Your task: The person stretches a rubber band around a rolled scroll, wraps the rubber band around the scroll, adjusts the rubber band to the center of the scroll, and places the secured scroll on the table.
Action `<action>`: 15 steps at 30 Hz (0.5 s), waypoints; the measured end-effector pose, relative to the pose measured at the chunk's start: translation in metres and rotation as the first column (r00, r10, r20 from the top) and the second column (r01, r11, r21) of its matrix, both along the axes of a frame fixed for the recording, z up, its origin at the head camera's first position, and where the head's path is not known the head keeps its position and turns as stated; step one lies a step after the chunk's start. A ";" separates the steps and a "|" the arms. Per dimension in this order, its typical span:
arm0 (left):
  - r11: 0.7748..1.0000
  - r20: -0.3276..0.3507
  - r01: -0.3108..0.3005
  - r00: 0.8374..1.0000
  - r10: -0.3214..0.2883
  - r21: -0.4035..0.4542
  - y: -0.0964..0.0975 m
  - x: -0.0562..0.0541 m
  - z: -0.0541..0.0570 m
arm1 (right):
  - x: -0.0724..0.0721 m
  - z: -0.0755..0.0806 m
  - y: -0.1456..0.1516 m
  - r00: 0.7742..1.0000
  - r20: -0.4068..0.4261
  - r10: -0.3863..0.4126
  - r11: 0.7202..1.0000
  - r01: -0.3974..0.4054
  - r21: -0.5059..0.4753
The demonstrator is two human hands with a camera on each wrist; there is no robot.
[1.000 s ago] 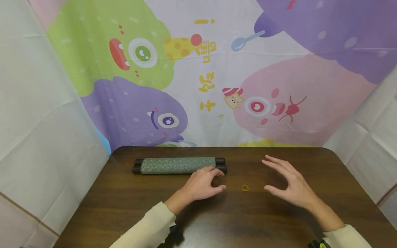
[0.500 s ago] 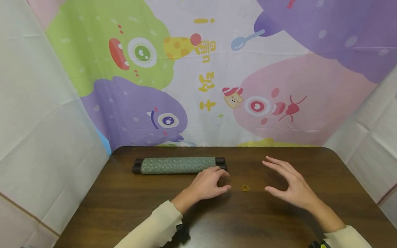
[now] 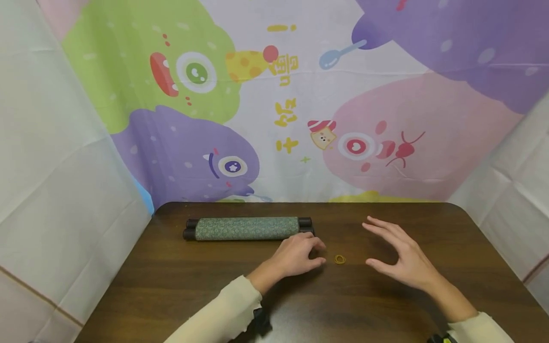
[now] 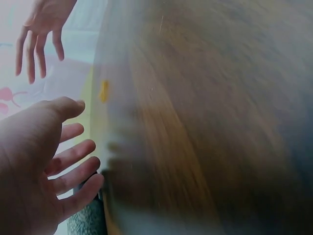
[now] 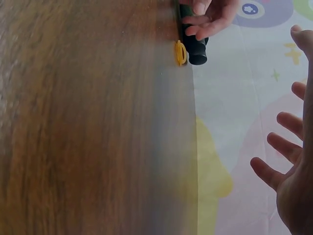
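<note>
A rolled scroll (image 3: pixel 246 228) in green patterned cloth, with black roller ends, lies along the back left of the table. Just right of it is a small coil of yellow rubber band (image 3: pixel 340 259), also visible in the right wrist view as a yellow loop (image 5: pixel 181 53). My left hand (image 3: pixel 298 256) hovers between scroll and band, thumb and fingers spread, holding nothing. It partly covers the scroll's near right end in the head view. To the band's right, my right hand (image 3: pixel 405 257) is held with fingers apart and nothing in it.
The dark wooden table (image 3: pixel 334 309) has rounded back corners. Behind it hangs a cartoon-printed curtain (image 3: pixel 300 181). White cloth walls (image 3: pixel 73 166) stand at both sides.
My left hand has moved steadily right, away from the scroll and closer to the rubber band. The right hand, scroll and band have stayed in place.
</note>
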State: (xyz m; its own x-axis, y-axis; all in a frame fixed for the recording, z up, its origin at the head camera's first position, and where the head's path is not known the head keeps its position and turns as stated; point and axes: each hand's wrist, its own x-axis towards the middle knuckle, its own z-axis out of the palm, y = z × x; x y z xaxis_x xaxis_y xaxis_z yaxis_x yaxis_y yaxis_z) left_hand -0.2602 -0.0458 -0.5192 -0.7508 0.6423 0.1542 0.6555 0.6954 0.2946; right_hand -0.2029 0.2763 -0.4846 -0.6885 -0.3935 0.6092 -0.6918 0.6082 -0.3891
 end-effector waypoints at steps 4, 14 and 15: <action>1.000 0.010 0.004 1.000 -0.003 -0.003 0.009 -0.001 -0.001 | 0.001 0.001 -0.001 1.000 0.009 0.005 1.000 -0.005 -0.001; 0.996 0.053 -0.021 0.998 0.026 -0.088 0.024 0.017 0.023 | 0.006 0.002 -0.003 0.999 0.038 0.023 1.000 -0.023 0.005; 0.996 0.050 -0.019 0.998 0.023 -0.089 0.025 0.017 0.022 | 0.006 0.002 -0.003 0.999 0.039 0.024 1.000 -0.024 0.006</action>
